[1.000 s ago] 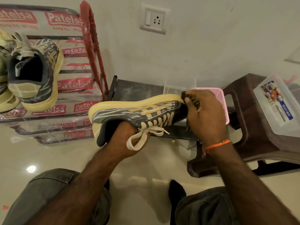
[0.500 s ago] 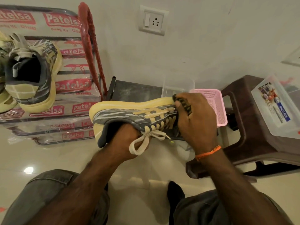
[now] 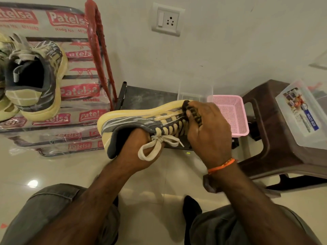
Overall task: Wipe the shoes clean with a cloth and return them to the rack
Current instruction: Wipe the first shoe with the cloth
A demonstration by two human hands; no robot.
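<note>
Person seated low, knees at the near edge. Left hand (image 3: pixel 139 151) is pushed into the collar of the shoe (image 3: pixel 141 121), fingers hidden inside it, so the shoe is carried like a glove, lying on its side above the floor tiles with the sole toward the far wall and the toe to the right. Right hand (image 3: pixel 207 128) is curled around a dark patterned cloth (image 3: pixel 192 112), pressing it on the toe end by the sole edge. The matching shoe (image 3: pixel 35 82) sits on the rack (image 3: pixel 77 119) at far left, heel toward the camera; rack shelves are wrapped in printed plastic.

Step in hand, by judgement: wiping the forefoot and toe. To do it well, the inside hand should brace the upper from within so the cloth has something firm to press against; strokes should follow the seam between sole and upper, where dirt collects, and the shoe should be rolled to bring the hidden far side round. The loose lace bow (image 3: pixel 157 144) hangs over the left wrist and could snag the cloth.

Against the frame one second earlier, the right hand and cloth have slid left along the toe toward the laces. The left hand's hold looks unchanged.

Pink basket (image 3: pixel 231 117) and brown stool (image 3: pixel 269 131) lie right of the shoe.
</note>
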